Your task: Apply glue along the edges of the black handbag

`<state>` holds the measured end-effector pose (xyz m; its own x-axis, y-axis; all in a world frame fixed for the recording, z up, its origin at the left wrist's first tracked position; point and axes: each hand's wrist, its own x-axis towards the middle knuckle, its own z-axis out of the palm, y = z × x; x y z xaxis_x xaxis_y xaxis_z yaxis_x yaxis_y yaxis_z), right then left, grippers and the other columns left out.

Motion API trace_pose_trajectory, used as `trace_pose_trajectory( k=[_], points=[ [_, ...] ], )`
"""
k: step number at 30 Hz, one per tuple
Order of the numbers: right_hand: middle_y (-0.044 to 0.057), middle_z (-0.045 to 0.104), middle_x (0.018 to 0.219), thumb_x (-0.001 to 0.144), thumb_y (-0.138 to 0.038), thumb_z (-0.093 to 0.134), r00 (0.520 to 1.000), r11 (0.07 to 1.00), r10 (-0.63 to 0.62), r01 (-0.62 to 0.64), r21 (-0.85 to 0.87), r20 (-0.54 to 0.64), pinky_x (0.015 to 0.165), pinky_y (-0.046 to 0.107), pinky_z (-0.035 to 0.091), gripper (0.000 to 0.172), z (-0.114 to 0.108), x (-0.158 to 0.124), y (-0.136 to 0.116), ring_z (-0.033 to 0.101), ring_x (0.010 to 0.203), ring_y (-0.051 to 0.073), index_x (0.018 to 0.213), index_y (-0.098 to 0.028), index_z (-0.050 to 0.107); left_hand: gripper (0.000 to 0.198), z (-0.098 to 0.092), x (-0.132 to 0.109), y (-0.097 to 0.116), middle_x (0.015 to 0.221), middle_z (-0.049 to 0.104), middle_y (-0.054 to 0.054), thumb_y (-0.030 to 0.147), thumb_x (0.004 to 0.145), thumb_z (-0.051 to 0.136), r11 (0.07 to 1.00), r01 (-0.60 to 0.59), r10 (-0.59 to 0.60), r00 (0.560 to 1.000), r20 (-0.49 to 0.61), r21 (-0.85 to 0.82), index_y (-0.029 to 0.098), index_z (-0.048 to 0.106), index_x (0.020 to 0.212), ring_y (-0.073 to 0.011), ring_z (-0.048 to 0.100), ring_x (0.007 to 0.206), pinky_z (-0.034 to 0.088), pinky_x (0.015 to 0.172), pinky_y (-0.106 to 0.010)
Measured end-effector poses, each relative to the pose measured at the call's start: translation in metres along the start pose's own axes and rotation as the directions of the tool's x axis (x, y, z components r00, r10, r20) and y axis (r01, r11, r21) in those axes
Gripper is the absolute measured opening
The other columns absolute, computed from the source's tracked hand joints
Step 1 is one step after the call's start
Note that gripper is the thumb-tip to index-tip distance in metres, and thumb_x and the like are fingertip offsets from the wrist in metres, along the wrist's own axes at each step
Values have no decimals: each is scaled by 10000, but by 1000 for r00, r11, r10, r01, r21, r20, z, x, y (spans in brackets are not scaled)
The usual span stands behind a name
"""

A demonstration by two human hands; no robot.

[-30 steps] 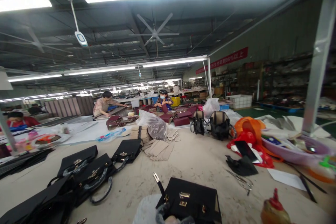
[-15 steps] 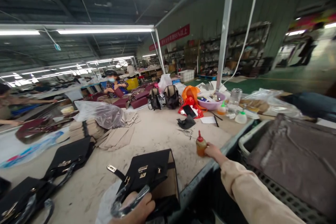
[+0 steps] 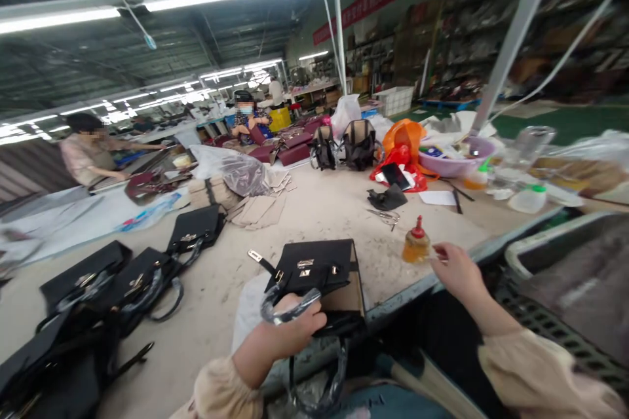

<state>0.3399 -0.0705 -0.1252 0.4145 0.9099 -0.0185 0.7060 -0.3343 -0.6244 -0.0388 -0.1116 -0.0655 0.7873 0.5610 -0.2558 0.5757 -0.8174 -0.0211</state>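
Observation:
A black handbag with gold hardware lies at the table's near edge, its side open on a tan lining. My left hand is closed on its plastic-wrapped handle. Just right of a small bottle with amber liquid and a red nozzle, my right hand has its fingertips pinched together; a small thin thing seems to be between them, too blurred to name. The bottle stands upright on the table.
More black handbags lie on the left. Tan panels, scissors, a phone and a purple basin are farther back. A crate stands right. Two people work beyond the table.
The view has turned left and down. My right hand has come off the red-nozzled bottle and is now pinched beside it. My left hand still holds the bag's handle.

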Motion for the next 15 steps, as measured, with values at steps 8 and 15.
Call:
trace_pose_trajectory(
  k=[8,15],
  points=[
    [95,481,1295,796,-352,585,552,757,-653,489,432,519,997,358,390,484,15,-111,-87,456,1181,278,1243,-177,529,135,-3,0,4,817,532,-95,122,850,414,996,-92,92,981,-170,5,146,545,870,-226,498,761,305,604,-323],
    [166,561,1147,568,-135,648,586,817,-576,435,379,570,985,432,356,491,71,-119,-128,488,1113,352,1055,-122,595,111,-4,1,6,820,538,-84,115,833,475,982,-102,156,908,-390,156,146,565,775,-219,512,754,319,598,-320]
  ],
)
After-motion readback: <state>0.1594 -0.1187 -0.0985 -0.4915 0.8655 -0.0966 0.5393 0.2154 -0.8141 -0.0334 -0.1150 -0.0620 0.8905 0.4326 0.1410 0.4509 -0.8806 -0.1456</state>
